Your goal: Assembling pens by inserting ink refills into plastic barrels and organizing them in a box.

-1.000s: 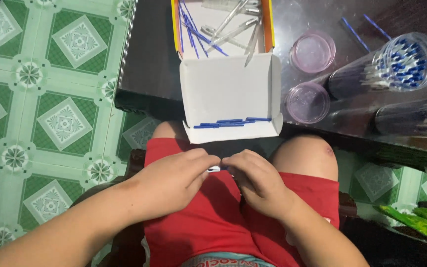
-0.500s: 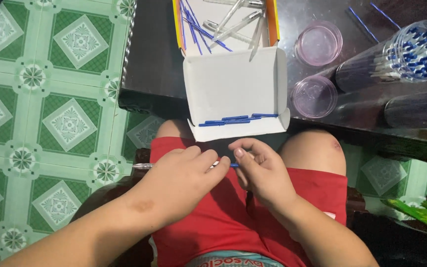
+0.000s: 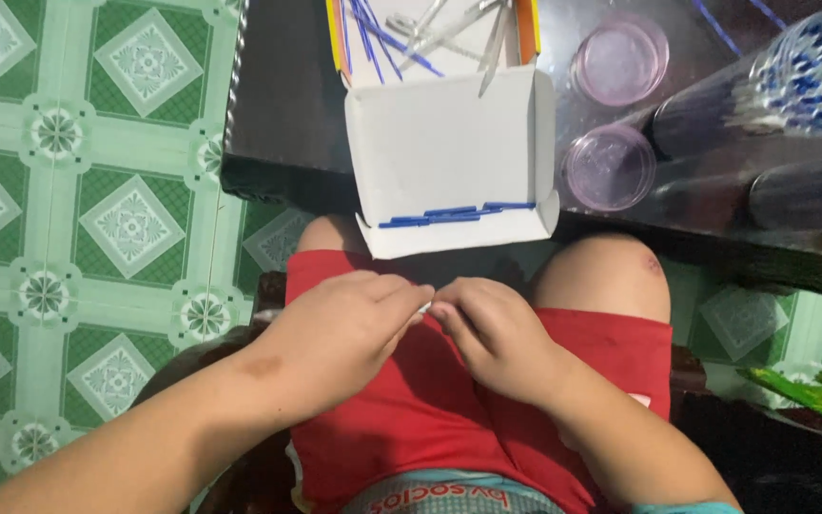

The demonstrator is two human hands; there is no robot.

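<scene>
Two pink lids (image 3: 618, 59), one white box (image 3: 449, 143), two hands (image 3: 344, 333).

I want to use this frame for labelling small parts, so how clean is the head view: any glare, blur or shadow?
Head view: even light and sharp floor tiles; soft glare on the dark table near the two pink lids; the small piece between the left hand and right hand is too tiny and slightly blurred to identify.

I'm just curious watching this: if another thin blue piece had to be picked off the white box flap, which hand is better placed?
Probably the right hand. It sits almost directly below the blue pieces on the white box flap, while the left hand lies farther to the side. Both hands meet at a small pale part over the lap.
</scene>
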